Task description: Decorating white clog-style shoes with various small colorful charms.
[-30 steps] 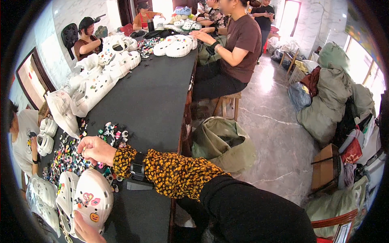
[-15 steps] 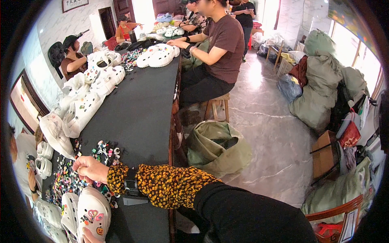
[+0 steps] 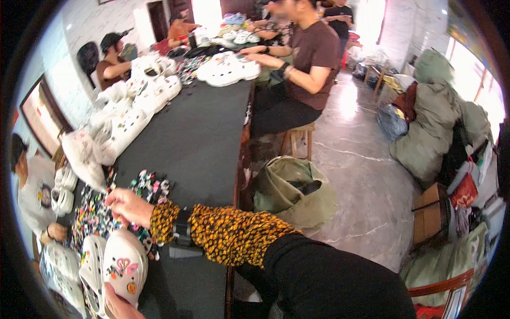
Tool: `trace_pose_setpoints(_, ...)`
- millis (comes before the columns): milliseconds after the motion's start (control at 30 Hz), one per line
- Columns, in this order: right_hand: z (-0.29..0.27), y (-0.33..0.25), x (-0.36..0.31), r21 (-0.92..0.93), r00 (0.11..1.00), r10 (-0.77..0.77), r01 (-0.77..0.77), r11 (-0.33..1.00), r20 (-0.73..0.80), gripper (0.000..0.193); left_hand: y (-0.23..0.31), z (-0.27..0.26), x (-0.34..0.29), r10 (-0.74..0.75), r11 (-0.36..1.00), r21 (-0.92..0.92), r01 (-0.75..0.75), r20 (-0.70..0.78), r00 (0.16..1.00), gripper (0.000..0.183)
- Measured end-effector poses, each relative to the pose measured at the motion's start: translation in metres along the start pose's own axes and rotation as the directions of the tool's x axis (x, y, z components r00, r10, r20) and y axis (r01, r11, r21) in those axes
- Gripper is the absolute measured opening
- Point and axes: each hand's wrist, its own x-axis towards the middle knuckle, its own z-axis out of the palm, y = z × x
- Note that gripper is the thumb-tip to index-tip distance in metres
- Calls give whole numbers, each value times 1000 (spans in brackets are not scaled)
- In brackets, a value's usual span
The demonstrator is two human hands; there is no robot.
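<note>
A white clog [image 3: 125, 261] with colourful charms on its top lies at the lower left, its toe pointing away from me. Pressed along its right side is the thumb of my left hand [image 3: 121, 304]; the other fingers are hidden. Another white clog [image 3: 93, 274] sits right beside it. Just beyond the clogs, my right hand [image 3: 127, 207] is over a spread pile of small colourful shoe charms [image 3: 91, 217]. Its fingers are bent and drawn together at the tips, and whatever is between them is too small to make out.
White clogs in clear bags [image 3: 125, 133] line the table's left side. More white clogs [image 3: 64, 189] stand near a person at the left edge. A co-worker [image 3: 313, 58] sits along the right side. An open green sack [image 3: 292, 194] and stuffed sacks [image 3: 425, 127] are on the floor.
The whole view has shifted, so most things appear further right. More of my left hand shows against the clog. My right hand is still at the charm pile, fingers bent.
</note>
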Motion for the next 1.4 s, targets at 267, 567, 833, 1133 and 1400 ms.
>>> trace_pose_setpoints(267, 2, -24, -21, -241, 982, -175, 185, 953, 65, 23, -3, 8, -22, -93, 900, -432, 48, -84, 992, 15)
trace_pose_setpoints(567, 68, -74, -55, -346, 873, -141, 327, 879, 467, 15, 20, 20, -29, -116, 798, -594, 102, 15, 993, 18)
trace_pose_setpoints(833, 85, -53, -61, -555, 617, -252, 784, 278, 745, 14, 10, 21, -30, 5, 947, -320, -12, -24, 1000, 28)
trace_pose_setpoints(1133, 64, -46, -54, -542, 713, -257, 676, 500, 652, 16, 2, 24, -25, 98, 922, -378, -81, 26, 995, 29)
trace_pose_setpoints(1400, 67, -39, -61, -560, 729, -370, 681, 472, 575, 9, 5, 27, -28, 146, 936, -325, -135, 10, 989, 27)
